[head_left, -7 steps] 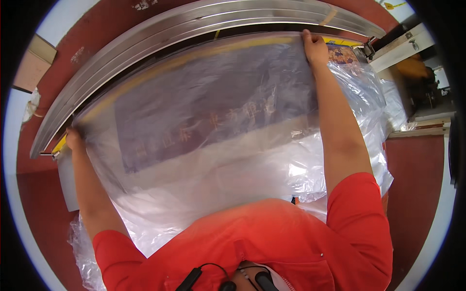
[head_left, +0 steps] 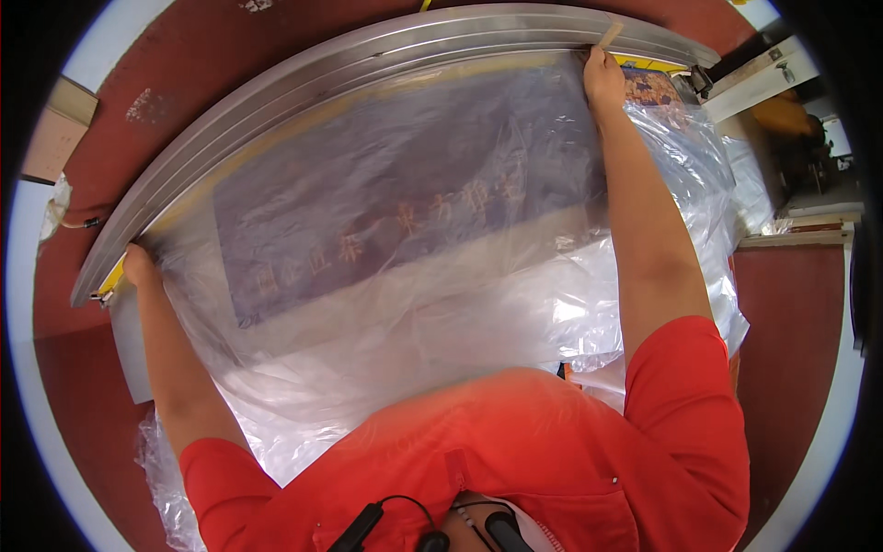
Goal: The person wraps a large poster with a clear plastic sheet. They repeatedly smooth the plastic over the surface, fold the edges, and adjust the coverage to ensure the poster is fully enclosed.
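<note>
A clear plastic sheet spreads in front of me over a dark printed panel, its glossy folds catching light. Its far edge runs along a long silver metal bar, above a yellow strip. My left hand is closed at the sheet's far left corner, by the bar's left end. At the far right, my right hand is closed on the same edge, its fingertips close against the bar. Both arms are stretched out, and some fingertips are hidden.
Loose plastic film bunches to the right, beside a small patterned orange-brown piece. A white metal part with a latch stands at the far right. Red floor shows around the work. A beige box is at the far left.
The silver bar has come down toward the sheet's far edge, and the dark gap beneath it has mostly closed. Both hands stay at the edge, having shifted only slightly.
</note>
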A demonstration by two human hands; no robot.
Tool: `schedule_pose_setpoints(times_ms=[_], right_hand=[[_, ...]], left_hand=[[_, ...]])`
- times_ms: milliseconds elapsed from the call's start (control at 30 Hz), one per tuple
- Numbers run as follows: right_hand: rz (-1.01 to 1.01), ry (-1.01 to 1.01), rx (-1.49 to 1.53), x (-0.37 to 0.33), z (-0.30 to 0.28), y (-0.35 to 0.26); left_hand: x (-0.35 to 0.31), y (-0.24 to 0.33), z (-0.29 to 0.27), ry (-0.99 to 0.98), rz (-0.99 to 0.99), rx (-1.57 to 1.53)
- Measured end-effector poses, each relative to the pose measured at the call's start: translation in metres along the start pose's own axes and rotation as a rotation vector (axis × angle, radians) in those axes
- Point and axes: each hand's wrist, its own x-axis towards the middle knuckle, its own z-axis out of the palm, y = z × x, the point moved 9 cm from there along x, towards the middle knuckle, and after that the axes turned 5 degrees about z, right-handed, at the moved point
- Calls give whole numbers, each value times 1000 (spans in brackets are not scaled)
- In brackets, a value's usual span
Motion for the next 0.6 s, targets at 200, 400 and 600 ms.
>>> schedule_pose_setpoints(times_ms=[200, 400, 600], right_hand=[[-73, -185, 111, 15, 21, 2], [-221, -413, 104, -12, 30, -30], [-351, -739, 355, -113, 46, -84]], left_hand=[[-48, 23, -20, 71, -320, -999], [-20, 13, -26, -123, -145, -981], [18, -66, -80, -111, 144, -212]])
